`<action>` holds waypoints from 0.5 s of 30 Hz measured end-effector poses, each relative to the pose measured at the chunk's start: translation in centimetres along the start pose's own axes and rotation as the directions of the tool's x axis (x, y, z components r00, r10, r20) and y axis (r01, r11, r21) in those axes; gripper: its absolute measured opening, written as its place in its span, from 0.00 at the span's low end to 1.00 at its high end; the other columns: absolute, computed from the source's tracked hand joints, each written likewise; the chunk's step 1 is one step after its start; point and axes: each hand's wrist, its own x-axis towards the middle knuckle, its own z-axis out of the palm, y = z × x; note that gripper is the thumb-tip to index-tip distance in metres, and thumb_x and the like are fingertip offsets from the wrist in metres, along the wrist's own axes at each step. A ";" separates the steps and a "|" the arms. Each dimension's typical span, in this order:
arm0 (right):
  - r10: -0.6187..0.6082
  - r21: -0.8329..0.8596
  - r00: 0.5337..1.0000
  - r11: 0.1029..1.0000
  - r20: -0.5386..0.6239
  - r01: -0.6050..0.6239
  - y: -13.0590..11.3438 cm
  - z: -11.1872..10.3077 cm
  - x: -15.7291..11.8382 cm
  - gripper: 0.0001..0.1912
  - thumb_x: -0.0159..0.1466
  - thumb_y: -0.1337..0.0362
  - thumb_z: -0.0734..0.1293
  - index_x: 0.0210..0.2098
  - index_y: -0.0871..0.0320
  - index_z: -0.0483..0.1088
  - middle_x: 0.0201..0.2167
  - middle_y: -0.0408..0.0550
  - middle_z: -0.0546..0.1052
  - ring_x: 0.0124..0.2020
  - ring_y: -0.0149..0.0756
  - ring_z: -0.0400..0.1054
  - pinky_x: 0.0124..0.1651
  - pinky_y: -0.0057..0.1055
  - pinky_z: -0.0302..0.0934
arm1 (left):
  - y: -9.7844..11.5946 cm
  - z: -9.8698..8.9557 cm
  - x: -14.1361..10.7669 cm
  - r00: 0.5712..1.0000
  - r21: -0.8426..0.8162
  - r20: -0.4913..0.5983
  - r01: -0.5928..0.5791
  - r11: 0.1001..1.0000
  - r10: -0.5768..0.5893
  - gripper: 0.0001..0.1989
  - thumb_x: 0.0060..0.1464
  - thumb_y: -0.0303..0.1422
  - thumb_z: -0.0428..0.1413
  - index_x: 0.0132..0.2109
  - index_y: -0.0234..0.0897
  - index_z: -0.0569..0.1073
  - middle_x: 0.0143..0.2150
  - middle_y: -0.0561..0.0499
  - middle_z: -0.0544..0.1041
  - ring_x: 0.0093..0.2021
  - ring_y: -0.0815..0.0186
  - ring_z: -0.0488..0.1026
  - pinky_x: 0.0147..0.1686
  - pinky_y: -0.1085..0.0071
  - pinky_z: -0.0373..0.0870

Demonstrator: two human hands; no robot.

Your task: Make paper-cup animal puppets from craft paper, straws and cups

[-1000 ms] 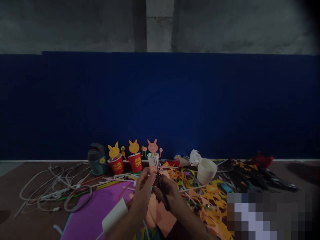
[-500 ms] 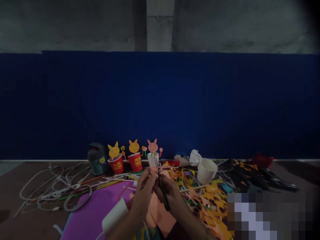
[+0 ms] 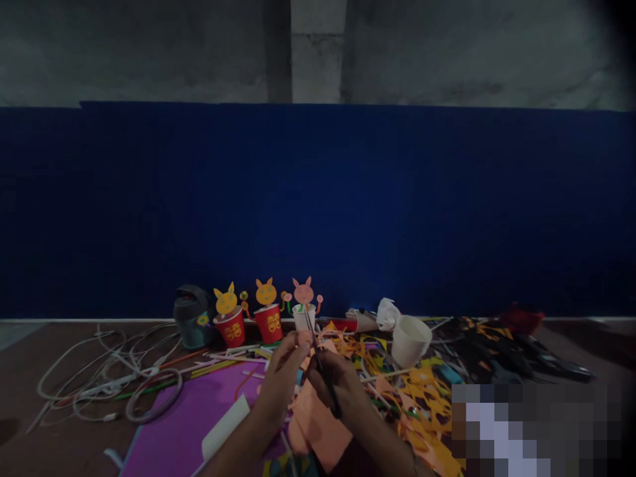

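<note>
In my right hand (image 3: 334,381) is a pair of scissors (image 3: 322,371) with dark handles, its blades pointing up and away from me. My left hand (image 3: 283,371) pinches a small piece of orange paper (image 3: 304,338) right beside the blades. Whether the blades touch the paper is too small to tell. Below my hands lies a larger sheet of orange paper (image 3: 322,424). Behind them stand a white cup with a pink paper cat (image 3: 303,295) and two red cups (image 3: 268,322) with orange paper cats.
A purple sheet (image 3: 173,424) and a white cup lying on its side (image 3: 226,427) are at the left, with coiled white cables (image 3: 154,394) beyond. Yellow-orange paper scraps (image 3: 427,404) and an upright white cup (image 3: 411,340) are at the right. A dark teal container (image 3: 193,321) stands at the back.
The right hand and the scissors' handles have shifted slightly toward the right. The left hand still holds the orange paper piece, almost in the same place.
</note>
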 end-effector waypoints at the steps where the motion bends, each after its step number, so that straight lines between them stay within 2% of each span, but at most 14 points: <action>1: 0.004 0.003 1.000 1.000 0.001 -0.004 0.1 0.0 0.0 0.13 0.57 0.58 0.69 0.25 0.58 0.63 0.15 0.35 0.59 0.16 0.23 0.48 0.19 0.23 0.42 | 0.0 0.0 0.0 1.000 -0.001 0.004 0.000 1.000 0.000 0.11 0.49 0.39 0.58 0.36 0.38 0.77 0.35 0.51 0.78 0.41 0.61 0.73 0.40 0.72 0.67; 10: 0.012 -0.024 1.000 1.000 0.011 -0.012 -0.3 -0.2 0.0 0.16 0.57 0.53 0.69 0.25 0.58 0.63 0.15 0.35 0.58 0.16 0.23 0.48 0.19 0.23 0.42 | -0.4 -0.5 0.4 0.999 0.002 0.012 0.030 1.000 -0.030 0.10 0.48 0.39 0.58 0.36 0.39 0.77 0.34 0.52 0.76 0.39 0.64 0.71 0.39 0.74 0.66; 15: -0.005 -0.065 1.000 0.998 0.012 0.006 -0.1 -0.5 0.0 0.15 0.57 0.54 0.68 0.25 0.58 0.63 0.16 0.35 0.58 0.17 0.24 0.48 0.19 0.23 0.42 | 0.1 -0.4 0.2 0.998 -0.030 -0.018 0.060 0.998 -0.060 0.10 0.44 0.40 0.60 0.32 0.38 0.77 0.28 0.53 0.74 0.34 0.65 0.70 0.35 0.74 0.66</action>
